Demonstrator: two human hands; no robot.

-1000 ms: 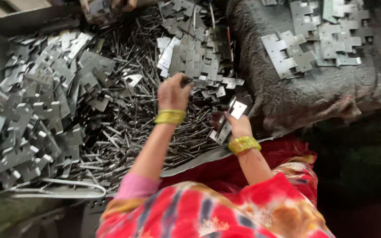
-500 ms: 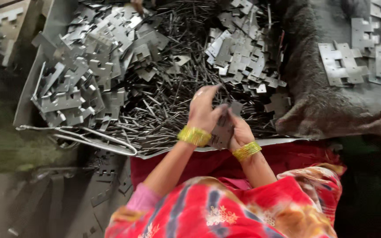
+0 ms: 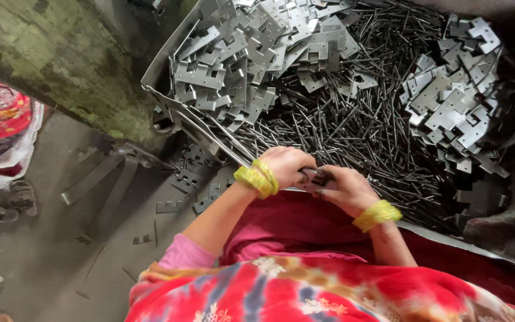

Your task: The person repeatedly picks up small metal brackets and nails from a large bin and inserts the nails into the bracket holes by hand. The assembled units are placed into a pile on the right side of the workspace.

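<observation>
At the near rim of the metal tray (image 3: 161,70), both hands meet over a small stack of stamped plates (image 3: 316,177). The left hand (image 3: 285,165) closes its grip over the top of the stack; the right hand (image 3: 346,188) closes around it from the side, fingers curled. The stack sits between the two palms, just above the tray edge and the red garment (image 3: 305,223), and is largely hidden by the fingers. To do this step well, keep the plate edges flush, press evenly from both sides, and keep fingertips off the sharp stamped corners. What shows of the held plates is flat, thin, dull grey sheet metal; whether they match the notched outline of the loose plates cannot be told. Loose plates of that kind lie in the left heap (image 3: 251,53) and the right heap (image 3: 454,101), with a bed of thin dark pins (image 3: 353,128) between them.
</observation>
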